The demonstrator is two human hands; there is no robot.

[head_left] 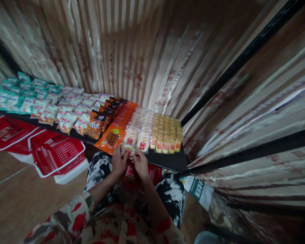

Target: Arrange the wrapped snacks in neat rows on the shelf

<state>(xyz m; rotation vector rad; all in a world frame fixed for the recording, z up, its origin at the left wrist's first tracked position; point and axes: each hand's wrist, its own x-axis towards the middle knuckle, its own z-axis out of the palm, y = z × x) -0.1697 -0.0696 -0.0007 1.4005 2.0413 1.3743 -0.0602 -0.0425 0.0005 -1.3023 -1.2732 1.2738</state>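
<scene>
A small clear-wrapped packet of pale round snacks [128,149] with a red label is at the shelf's front edge. My left hand [118,160] pinches its left end, and my right hand [141,163] has its fingers closed on the right end. Just behind it stand rows of the same pale packets [143,135]. On their left lies a large orange bag [112,139] picturing brown sticks. Yellow wrapped snacks [165,135] with red labels fill the right side of the black shelf [167,161].
Farther left are orange-and-black bags [95,123], white snack bags [66,120] and green bags [14,101]. Red baskets [57,152] sit below the shelf, and another [156,174] is between my knees. Striped sheeting [142,61] hangs behind; a black rack bar [234,74] slants at right.
</scene>
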